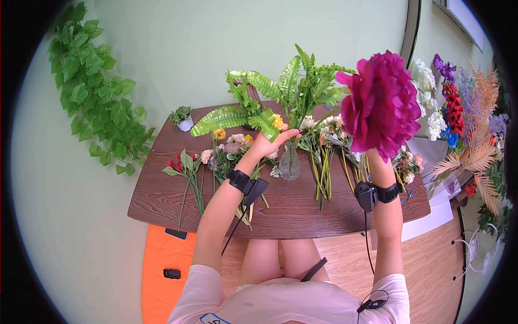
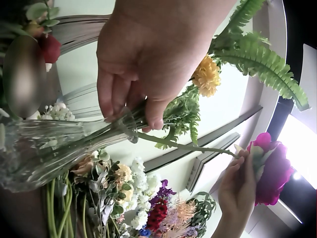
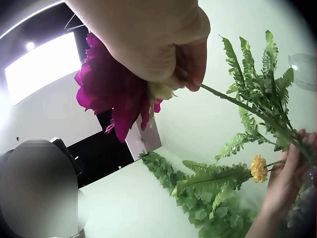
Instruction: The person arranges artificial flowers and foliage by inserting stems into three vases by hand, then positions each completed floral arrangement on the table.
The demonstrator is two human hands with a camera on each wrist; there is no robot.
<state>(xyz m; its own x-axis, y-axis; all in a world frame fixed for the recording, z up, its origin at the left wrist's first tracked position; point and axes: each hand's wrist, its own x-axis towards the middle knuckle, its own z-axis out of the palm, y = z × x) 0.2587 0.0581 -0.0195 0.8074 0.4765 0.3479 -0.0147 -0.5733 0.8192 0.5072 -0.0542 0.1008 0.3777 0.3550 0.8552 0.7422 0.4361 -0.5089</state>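
A large magenta peony (image 1: 382, 105) is held up on the right. My right hand (image 3: 168, 54) pinches its green stem (image 3: 223, 95) just below the bloom, and that hand is mostly hidden behind the petals in the head view. The stem slants down to the mouth of the clear glass vase (image 1: 290, 163). At the vase's rim, my left hand (image 2: 143, 64) holds the gathered stems between thumb and fingers. Green fern fronds (image 1: 291, 89) and a yellow flower (image 2: 206, 76) stick out above that hand.
Loose flowers (image 1: 232, 148) lie on the dark wooden table (image 1: 162, 189) left of the vase, with long-stemmed ones (image 1: 324, 162) to its right. A small potted plant (image 1: 183, 117) stands at the back left. More artificial flowers (image 1: 453, 108) stand off the right side.
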